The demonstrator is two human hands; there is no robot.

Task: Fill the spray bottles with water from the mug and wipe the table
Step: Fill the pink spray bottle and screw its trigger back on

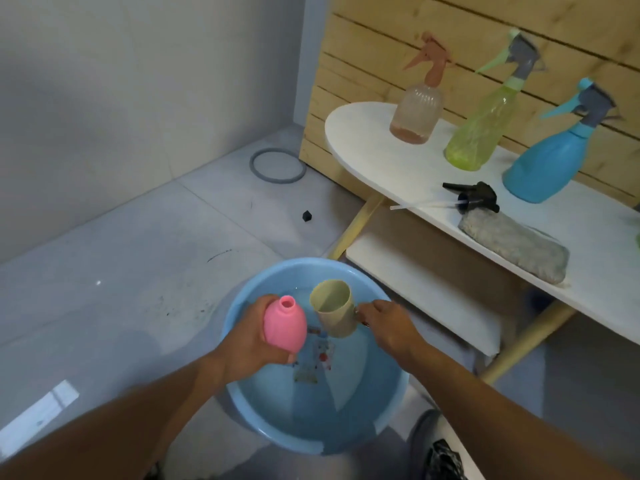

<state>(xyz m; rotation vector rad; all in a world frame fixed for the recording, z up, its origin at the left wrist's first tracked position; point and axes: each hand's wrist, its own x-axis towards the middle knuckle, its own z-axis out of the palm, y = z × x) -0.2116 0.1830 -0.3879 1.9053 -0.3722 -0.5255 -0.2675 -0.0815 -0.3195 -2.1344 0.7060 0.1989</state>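
Observation:
My left hand (247, 336) grips a pink bottle (284, 327) with no spray head, its open neck pointing up, over a light blue basin (242, 407) of water on the floor. Right beside it, my right hand (384, 322) holds a pale yellow-green mug (334, 311) by its handle, tilted with its mouth towards the camera. On the white table (374, 157) stand a clear pink spray bottle (417, 109), a yellow-green spray bottle (481, 129) and a blue spray bottle (550, 157). A loose black spray head (474, 197) with its tube lies there, next to a grey cloth (516, 249).
The table has a lower white shelf (415, 289) and pale wooden legs, and backs onto a wooden slat wall (374, 64). A grey ring (277, 166) and a small black object (307, 215) lie on the grey tiled floor near the white wall.

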